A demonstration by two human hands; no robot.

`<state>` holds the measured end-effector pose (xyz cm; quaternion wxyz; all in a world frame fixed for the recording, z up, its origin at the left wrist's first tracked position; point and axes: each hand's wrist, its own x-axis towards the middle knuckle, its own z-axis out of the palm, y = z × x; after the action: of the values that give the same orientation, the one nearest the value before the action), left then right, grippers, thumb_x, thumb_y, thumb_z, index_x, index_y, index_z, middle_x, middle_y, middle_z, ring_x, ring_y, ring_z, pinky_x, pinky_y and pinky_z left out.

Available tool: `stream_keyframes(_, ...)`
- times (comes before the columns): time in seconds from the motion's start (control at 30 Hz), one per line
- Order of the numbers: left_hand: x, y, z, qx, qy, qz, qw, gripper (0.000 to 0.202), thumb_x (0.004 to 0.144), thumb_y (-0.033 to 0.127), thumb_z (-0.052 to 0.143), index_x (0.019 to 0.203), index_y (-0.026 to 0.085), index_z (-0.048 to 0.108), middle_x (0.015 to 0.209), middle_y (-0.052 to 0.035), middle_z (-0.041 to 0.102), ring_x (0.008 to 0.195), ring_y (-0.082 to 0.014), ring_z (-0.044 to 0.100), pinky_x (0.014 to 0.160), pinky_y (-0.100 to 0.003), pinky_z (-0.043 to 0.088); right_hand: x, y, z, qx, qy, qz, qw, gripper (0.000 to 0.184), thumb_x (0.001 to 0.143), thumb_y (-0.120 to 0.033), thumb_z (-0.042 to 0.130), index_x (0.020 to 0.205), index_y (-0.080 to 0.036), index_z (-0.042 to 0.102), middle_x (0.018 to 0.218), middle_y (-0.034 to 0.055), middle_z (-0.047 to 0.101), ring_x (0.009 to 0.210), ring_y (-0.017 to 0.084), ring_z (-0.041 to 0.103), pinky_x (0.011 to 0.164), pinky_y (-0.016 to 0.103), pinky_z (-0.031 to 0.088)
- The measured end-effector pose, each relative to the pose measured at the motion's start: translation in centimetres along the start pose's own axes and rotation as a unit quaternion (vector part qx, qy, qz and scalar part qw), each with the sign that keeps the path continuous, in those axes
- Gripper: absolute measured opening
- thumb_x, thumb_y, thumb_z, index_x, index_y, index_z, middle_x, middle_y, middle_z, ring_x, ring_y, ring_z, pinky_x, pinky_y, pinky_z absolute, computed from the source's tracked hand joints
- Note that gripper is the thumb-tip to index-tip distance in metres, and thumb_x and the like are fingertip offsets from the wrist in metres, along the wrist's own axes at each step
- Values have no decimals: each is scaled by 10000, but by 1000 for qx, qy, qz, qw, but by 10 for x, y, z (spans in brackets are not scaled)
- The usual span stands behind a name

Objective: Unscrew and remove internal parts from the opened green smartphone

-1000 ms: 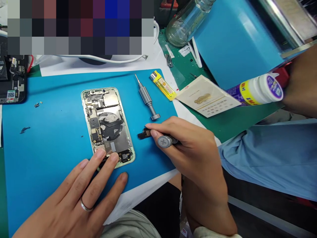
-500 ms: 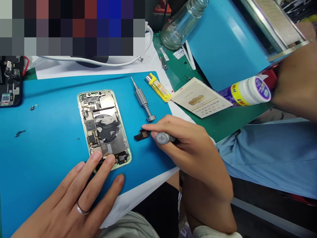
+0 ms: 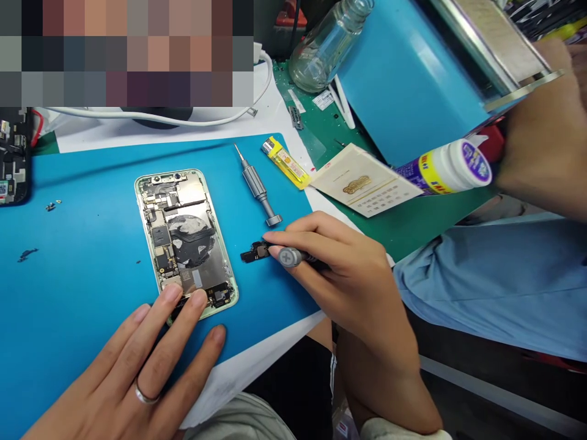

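An opened phone (image 3: 202, 269) with a pale green frame lies on the blue mat, its inner parts bare. My left hand (image 3: 142, 373), wearing a ring, rests on its lower end with fingers spread, covering the bottom left corner. To the phone's right, my right hand (image 3: 343, 263) is closed. Its thumb and forefinger pinch the edge of a small black phone part (image 3: 254, 252). The same hand holds a screwdriver (image 3: 290, 256), whose grey cap with a cross mark points up toward me; its tip is hidden. Another grey screwdriver (image 3: 257, 189) lies just above.
A yellow lighter (image 3: 287, 163), a folded card (image 3: 367, 183) and a white-capped purple bottle (image 3: 444, 168) stand or lie to the right. A glass jar (image 3: 325, 52) is at the back. Tiny screws (image 3: 51, 207) and a black phone assembly (image 3: 13, 159) are left. Another person's arm (image 3: 545, 140) is at right.
The whole view has shifted slightly, so things appear a little farther left. Both hands keep nearly the same places by the phone and the small black part.
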<state>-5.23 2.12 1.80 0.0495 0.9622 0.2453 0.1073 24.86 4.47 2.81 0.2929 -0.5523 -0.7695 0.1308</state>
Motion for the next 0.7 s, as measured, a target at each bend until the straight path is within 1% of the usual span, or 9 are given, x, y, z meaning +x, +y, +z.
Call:
stream_keyframes(0.17, -3, 1, 1, 0, 3, -8, 1000, 665, 1108, 496, 295, 1681, 159, 274, 1750, -168, 242, 1651, -376, 123, 1355, -489, 51, 0, 1, 1, 20, 8, 8, 1000, 297, 916, 8, 666, 1122, -179, 768, 979, 19, 709, 868, 107, 684, 786, 187, 553)
stream_keyframes(0.3, -4, 2, 1, -4, 1, -13, 1000, 660, 1103, 501, 308, 1672, 167, 307, 1737, -169, 277, 1646, -380, 150, 1354, -493, 62, 0, 0, 2, 30, 11, 17, 999, 321, 904, 26, 655, 1110, -189, 775, 971, 12, 717, 872, 109, 686, 789, 187, 555)
stream_keyframes(0.5, -2, 2, 1, -8, 5, -12, 1000, 651, 1108, 494, 301, 1669, 163, 313, 1737, -167, 280, 1646, -377, 152, 1352, -487, 70, -1, 0, 2, 39, 10, 32, 999, 318, 903, 13, 668, 1111, -199, 781, 977, 6, 718, 866, 110, 687, 786, 192, 556)
stream_keyframes(0.7, -2, 1, 1, -6, 1, -6, 1000, 649, 1109, 479, 293, 1669, 151, 304, 1738, -179, 271, 1645, -384, 147, 1352, -490, 69, -1, 1, 3, 42, 9, 39, 998, 307, 914, -16, 665, 1105, -225, 783, 973, 8, 724, 870, 134, 704, 773, 223, 571)
